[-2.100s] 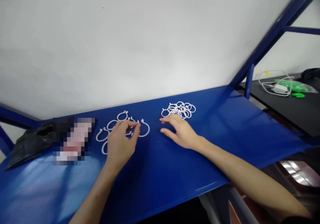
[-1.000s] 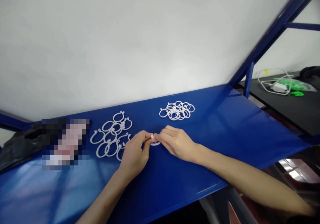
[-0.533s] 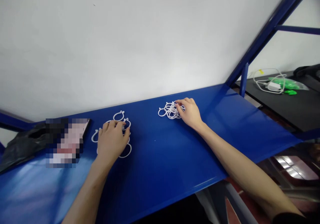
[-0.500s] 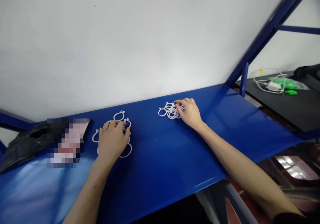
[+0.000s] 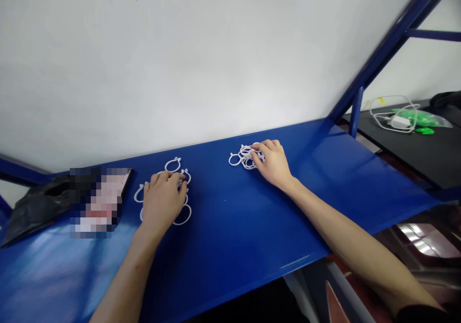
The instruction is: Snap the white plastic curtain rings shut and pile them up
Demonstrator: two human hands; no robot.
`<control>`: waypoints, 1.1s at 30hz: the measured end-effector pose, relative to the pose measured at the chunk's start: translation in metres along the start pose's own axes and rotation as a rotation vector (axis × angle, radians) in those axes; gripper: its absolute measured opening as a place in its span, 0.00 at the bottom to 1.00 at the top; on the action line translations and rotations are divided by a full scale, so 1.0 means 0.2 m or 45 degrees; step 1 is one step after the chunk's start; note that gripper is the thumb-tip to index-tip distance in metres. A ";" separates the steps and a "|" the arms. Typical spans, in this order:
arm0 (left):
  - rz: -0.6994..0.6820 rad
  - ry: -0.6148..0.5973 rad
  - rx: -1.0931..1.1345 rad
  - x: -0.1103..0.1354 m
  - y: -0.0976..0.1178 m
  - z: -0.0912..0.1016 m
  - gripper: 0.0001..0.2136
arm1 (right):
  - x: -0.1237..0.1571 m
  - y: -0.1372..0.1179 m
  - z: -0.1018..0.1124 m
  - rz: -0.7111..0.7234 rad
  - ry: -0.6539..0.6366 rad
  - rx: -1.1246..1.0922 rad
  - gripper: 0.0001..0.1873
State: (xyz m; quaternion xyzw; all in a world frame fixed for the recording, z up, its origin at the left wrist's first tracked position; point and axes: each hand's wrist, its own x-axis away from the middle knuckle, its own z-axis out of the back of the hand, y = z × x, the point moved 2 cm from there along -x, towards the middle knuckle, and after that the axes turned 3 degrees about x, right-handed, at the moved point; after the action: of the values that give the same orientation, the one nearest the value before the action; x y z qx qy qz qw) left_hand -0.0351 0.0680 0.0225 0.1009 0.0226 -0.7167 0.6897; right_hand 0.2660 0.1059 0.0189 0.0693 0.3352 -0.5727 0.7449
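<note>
My left hand lies palm down on a loose group of white plastic rings at the left of the blue shelf. Its fingers are stretched out over them, and some rings show around its edges. Further right, my right hand rests at a tighter pile of white rings, with slightly bent fingertips touching the pile's right side. I see nothing gripped in either hand.
A blurred flat object and a black bag lie at the shelf's left end. A blue frame post stands at the right. Beyond it, a black table carries a white cable and green items.
A second ago both hands met at mid-shelf around one ring. They have since parted: the left went back onto the left group, the right reached to the right pile and stays there.
</note>
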 end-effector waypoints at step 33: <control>-0.880 0.421 0.643 0.17 0.32 -0.01 0.03 | 0.18 -0.35 0.04 0.286 -0.482 -0.786 0.05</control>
State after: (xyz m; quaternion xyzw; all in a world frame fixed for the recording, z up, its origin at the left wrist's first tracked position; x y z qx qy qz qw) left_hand 0.0284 0.0312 0.0217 0.3655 -0.0107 -0.8620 0.3509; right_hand 0.2112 0.0497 0.0236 -0.2290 0.3387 -0.3623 0.8376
